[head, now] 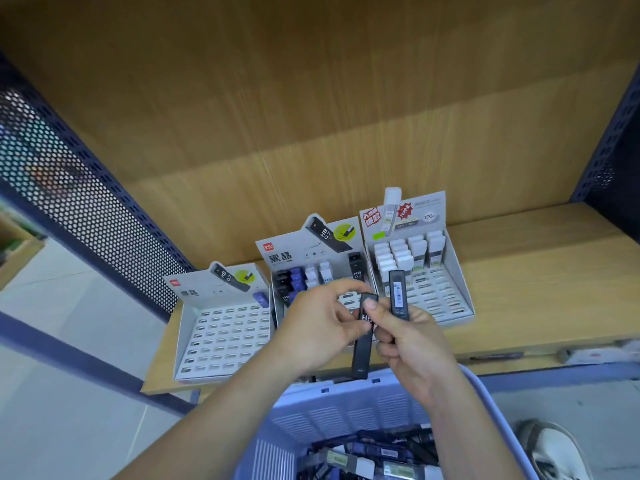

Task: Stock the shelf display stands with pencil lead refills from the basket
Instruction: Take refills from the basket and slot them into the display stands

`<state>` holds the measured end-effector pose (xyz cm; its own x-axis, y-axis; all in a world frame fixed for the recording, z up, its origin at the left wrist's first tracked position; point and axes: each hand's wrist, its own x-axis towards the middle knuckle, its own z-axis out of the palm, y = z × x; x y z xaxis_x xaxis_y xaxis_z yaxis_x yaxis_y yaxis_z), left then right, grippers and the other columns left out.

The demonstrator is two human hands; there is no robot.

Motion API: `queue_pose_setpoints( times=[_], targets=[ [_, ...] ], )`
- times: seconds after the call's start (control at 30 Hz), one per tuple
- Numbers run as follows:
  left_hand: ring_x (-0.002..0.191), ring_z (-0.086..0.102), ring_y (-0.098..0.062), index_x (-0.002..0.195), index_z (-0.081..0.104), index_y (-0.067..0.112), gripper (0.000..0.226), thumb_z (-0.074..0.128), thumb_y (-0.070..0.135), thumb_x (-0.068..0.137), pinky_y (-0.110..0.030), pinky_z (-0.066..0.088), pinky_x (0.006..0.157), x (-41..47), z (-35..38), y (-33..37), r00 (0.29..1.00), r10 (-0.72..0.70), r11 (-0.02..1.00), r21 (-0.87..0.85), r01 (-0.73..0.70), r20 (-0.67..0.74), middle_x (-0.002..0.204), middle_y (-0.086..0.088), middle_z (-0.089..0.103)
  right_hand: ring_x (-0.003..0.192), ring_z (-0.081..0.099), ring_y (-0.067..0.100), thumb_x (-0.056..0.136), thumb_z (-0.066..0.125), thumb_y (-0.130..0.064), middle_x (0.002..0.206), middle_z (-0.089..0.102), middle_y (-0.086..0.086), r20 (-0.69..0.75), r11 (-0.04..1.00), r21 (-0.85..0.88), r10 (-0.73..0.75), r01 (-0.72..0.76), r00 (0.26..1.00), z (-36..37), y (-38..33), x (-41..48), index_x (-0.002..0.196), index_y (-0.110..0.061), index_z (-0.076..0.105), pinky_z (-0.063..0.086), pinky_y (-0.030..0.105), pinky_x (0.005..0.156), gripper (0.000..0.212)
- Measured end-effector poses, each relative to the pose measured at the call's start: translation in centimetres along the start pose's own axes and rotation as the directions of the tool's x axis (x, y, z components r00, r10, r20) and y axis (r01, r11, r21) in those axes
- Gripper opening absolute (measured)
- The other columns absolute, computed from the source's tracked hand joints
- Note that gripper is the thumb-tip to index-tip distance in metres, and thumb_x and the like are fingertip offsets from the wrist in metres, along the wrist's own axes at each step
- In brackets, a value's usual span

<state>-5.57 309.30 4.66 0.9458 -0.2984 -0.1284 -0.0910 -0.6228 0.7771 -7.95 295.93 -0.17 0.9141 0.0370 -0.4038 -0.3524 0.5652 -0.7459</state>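
Pinching one black refill (pixel 362 355), the left hand (pixel 320 329) meets the right hand (pixel 410 344).

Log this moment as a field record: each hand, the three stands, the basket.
left hand: pinches the black HB case near its top
right hand: holds barcoded case upright; thumb also on HB case
left stand: nearly empty, one purple refill at back right
middle stand: partly filled with black, purple and white refills
right stand: white-capped refills in back rows, front slots empty
basket: blue, below the shelf, refills inside
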Motion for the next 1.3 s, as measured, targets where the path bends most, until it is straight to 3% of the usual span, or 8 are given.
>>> queue_pose_setpoints(
  times=[0.2,0.3,0.4,0.6,0.83,1.03,1.2,1.3],
  targets=[
    [0.069,0.066,-0.033,0.088,0.058,0.034,0.024,0.07,0.015,0.082,-0.047,0.056,0.07,2.2,-1.0,-1.8,0.973,-0.082,0.993,-0.099,0.062,-0.213,0.064,-0.005,0.07,0.045,0.033,0.007,0.1,0.049,-0.041,0.078,0.063,0.003,-0.151,0.983,0.179,0.072,-0.044,0.986,-1.3,0.1,1.3,0.112,-0.015,0.067,0.021,0.016,0.034,0.034],
    [0.064,0.066,-0.024,0.083,0.059,0.031,0.02,0.07,0.015,0.081,-0.042,0.057,0.073,4.2,-1.6,-2.9,0.947,-0.099,0.992,-0.102,0.071,-0.306,0.061,0.002,0.067,0.048,0.036,0.009,0.103,0.047,-0.026,0.079,0.057,0.004,-0.227,0.978,0.207,0.06,-0.013,0.972,-2.6,0.5,1.5,0.109,-0.008,0.062,0.024,0.017,0.036,0.024],
    [0.051,0.056,-0.007,0.08,0.058,0.026,0.018,0.071,0.014,0.081,-0.026,0.047,0.057,6.4,-1.7,-3.5,0.921,-0.098,0.993,-0.103,0.063,-0.378,0.059,0.007,0.063,0.052,0.042,0.011,0.102,0.048,-0.019,0.078,0.057,0.006,-0.255,0.977,0.214,0.033,0.023,0.967,-3.4,0.6,1.7,0.109,-0.006,0.062,0.029,0.02,0.042,0.02],
    [0.057,0.057,-0.005,0.083,0.058,0.022,0.018,0.069,0.008,0.083,-0.01,0.039,0.05,9.4,0.5,-4.7,0.932,-0.105,0.994,-0.055,0.091,-0.346,0.072,-0.008,0.069,0.053,0.048,0.012,0.099,0.05,-0.014,0.07,0.064,0.006,-0.195,0.975,0.22,0.033,0.011,0.98,-3.8,0.8,2.2,0.122,-0.004,0.061,0.034,0.019,0.04,0.027],
    [0.077,0.065,-0.018,0.089,0.059,0.019,0.016,0.066,0.005,0.084,-0.029,0.053,0.072,10.1,1.8,-5.3,0.955,-0.024,0.992,0.111,0.059,-0.295,0.079,-0.005,0.068,0.052,0.051,0.012,0.097,0.054,-0.013,0.069,0.066,0.007,-0.193,0.975,0.222,0.028,0.016,0.981,-4.2,0.6,2.2,0.117,-0.005,0.065,0.037,0.019,0.041,0.024],
    [0.093,0.064,-0.019,0.107,0.071,0.013,0.02,0.064,0.015,0.089,-0.027,0.048,0.089,10.1,1.7,-4.9,0.957,0.146,0.925,0.377,-0.043,-0.249,0.1,-0.004,0.071,0.054,0.054,0.014,0.096,0.057,-0.01,0.077,0.063,0.011,-0.233,0.974,0.228,0.034,0.021,0.972,-4.4,0.7,2.0,0.118,-0.004,0.066,0.044,0.02,0.044,0.024],
    [0.076,0.061,-0.032,0.084,0.067,-0.002,0.035,0.043,0.022,0.09,-0.04,0.053,0.067,10.3,2.7,-5.8,0.957,0.228,0.815,0.573,-0.088,-0.177,0.08,-0.014,0.066,0.057,0.056,0.015,0.094,0.057,-0.003,0.079,0.063,0.011,-0.262,0.972,0.232,0.021,0.042,0.965,-4.7,0.2,1.9,0.105,-0.004,0.069,0.048,0.024,0.055,0.017],
    [0.089,0.063,-0.03,0.096,0.071,0.004,0.022,0.053,0.016,0.094,-0.037,0.051,0.078,10.8,2.5,-5.2,0.947,0.246,0.801,0.593,-0.079,-0.206,0.093,-0.013,0.07,0.056,0.054,0.013,0.089,0.063,-0.002,0.071,0.061,0.006,-0.271,0.972,0.225,-0.002,0.065,0.963,-4.7,0.2,1.9,0.089,-0.005,0.068,0.046,0.019,0.051,0.005]
  ],
)
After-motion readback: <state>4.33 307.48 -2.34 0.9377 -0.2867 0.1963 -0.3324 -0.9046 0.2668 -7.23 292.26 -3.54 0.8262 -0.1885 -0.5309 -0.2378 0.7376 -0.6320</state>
